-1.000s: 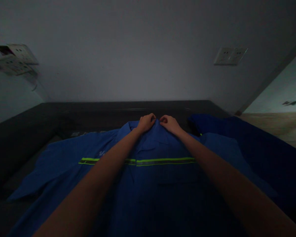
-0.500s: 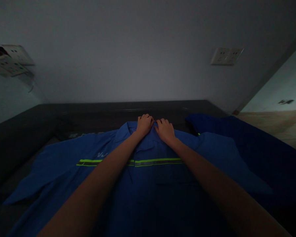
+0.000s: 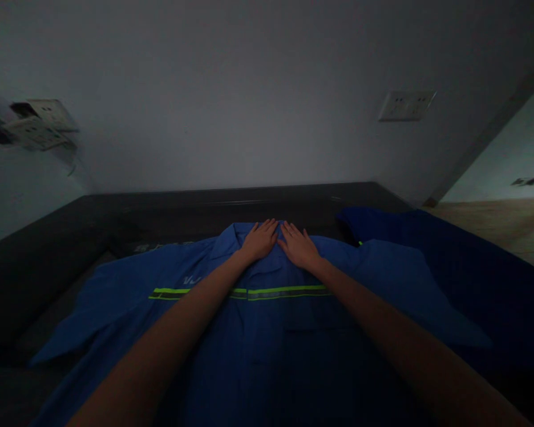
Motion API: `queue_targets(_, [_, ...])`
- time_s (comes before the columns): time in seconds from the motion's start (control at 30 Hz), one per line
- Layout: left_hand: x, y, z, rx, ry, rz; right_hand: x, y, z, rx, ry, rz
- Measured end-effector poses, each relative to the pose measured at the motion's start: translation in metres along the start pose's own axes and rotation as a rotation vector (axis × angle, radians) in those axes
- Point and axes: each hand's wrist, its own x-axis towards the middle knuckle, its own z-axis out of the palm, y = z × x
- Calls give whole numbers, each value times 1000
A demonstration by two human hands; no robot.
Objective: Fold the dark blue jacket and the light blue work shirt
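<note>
A blue short-sleeved work shirt [image 3: 262, 332] lies spread out, front side up, with its collar at the far end and a yellow-green reflective stripe across the chest. My left hand [image 3: 260, 240] rests flat on the collar, fingers stretched forward. Right beside it, my right hand [image 3: 299, 246] lies flat on the other part of the collar, its fingers also extended. The hands are close together and hide much of the collar. Both forearms cross over the shirt front, and its lower part fades into shadow.
A dark surface with a raised rim [image 3: 231, 197] runs along the grey wall. Darker blue cloth [image 3: 409, 228] lies on the right. Wall sockets [image 3: 407, 105] are at the right, and another socket with a power strip [image 3: 40, 131] is at the left. The room is dim.
Both hands have gone from curled fingers pinching at the collar to flat, outstretched fingers on it. The view has shifted slightly; the shirt otherwise lies much the same.
</note>
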Motion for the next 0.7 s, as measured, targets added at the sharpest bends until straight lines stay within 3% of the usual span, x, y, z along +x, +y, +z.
queue_targets(0.13, [5, -3, 6, -28, -40, -7, 0, 2, 0, -4, -29, 16])
queue_targets(0.23, [11, -4, 3, -198, -18, -62, -1, 1, 2, -2, -18, 26])
queue_targets(0.33, [13, -11, -16, -373, 111, -158, -2, 1, 4, 8, 16, 25])
queue_targets(0.47, [-14, -31, -54, -472, 336, -126, -3, 3, 1, 40, 65, 23])
queue_targets(0.57, [-56, -42, -70, -322, 207, -122, -9, -2, -7, 37, 162, -12])
queue_targets(0.7, [-111, -35, -65, -114, 24, -158, -27, -28, -15, 56, 225, -86])
